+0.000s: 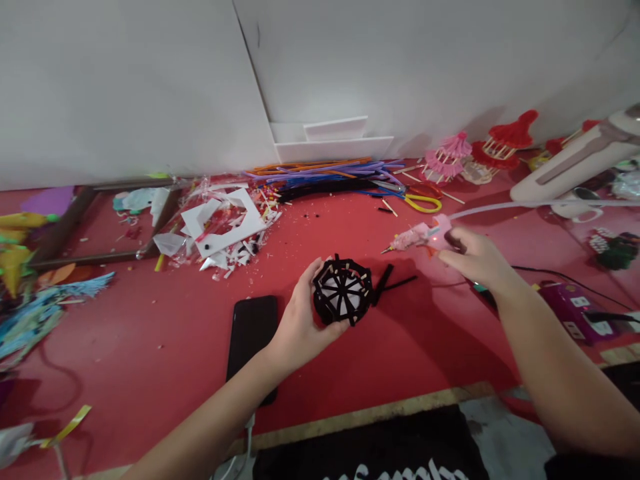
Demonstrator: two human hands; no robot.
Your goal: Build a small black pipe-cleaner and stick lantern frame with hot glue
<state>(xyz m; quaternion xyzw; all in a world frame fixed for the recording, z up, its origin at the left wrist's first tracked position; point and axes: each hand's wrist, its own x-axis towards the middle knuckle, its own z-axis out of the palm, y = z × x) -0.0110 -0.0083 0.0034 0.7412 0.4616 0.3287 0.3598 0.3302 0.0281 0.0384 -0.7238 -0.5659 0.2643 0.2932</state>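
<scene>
In my left hand (300, 320) is a small round black craft piece (342, 291), its fingers and thumb around the left and lower sides. Black strips run like spokes across its top, and something white shows beneath them. My right hand (475, 260) is closed on a pink hot glue gun (417, 237). The nozzle points left, above and to the right of the craft piece, apart from it. A long pale glue stick (500, 209) runs out of the gun's rear to the right. Cut black strips (384, 285) lie just right of the craft piece.
A black phone (253, 340) lies by my left forearm. Behind are colored pipe cleaners (325, 175), yellow-handled scissors (423, 203) and scraps around a white cutout board (225, 223). Small pagoda-like models (505, 143) stand back right; a purple power strip (570, 310) lies right.
</scene>
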